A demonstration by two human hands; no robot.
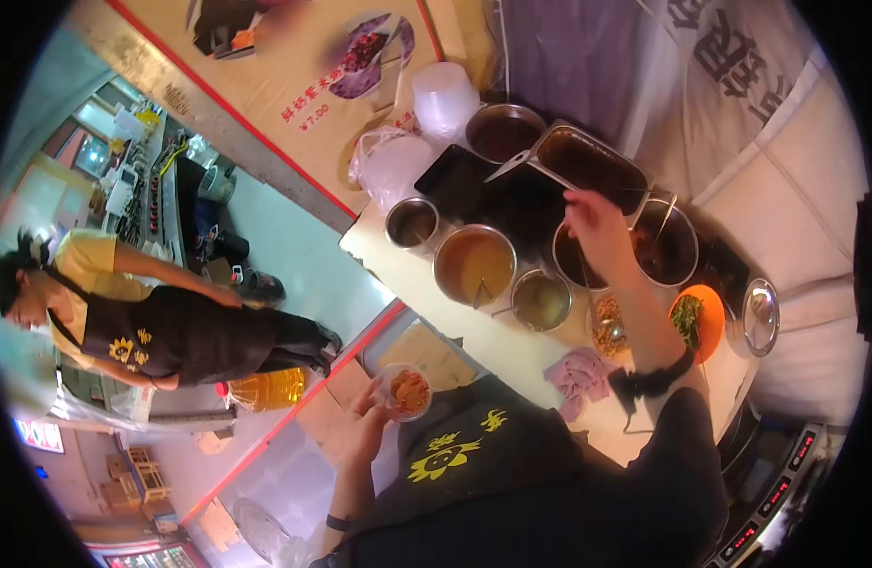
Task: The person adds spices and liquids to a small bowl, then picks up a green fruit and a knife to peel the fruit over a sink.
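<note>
My left hand point(362, 417) holds a small clear plastic bowl point(410, 392) with orange-red food in it, in front of my black apron. Over the counter, my right hand point(595, 227) hangs above a round pot point(570, 263), close to a rectangular metal pan point(592, 163) of dark sauce. Its fingers are curled together; what they grip, if anything, is hidden. My forearm covers part of that pot. To its right stands another pot point(665, 244) with dark contents and a utensil handle. Nearer me are a container of nuts or beans point(606, 327) and an orange bowl point(709, 327) with chopped greens.
More pots point(474, 265) line the counter on the left, with a crumpled pink cloth point(580, 377) at its near edge. White stacked bowls point(445, 99) stand behind. A metal lid point(761, 317) is at right. At left, a person in an apron point(142, 331) stands by an oil jug point(268, 389).
</note>
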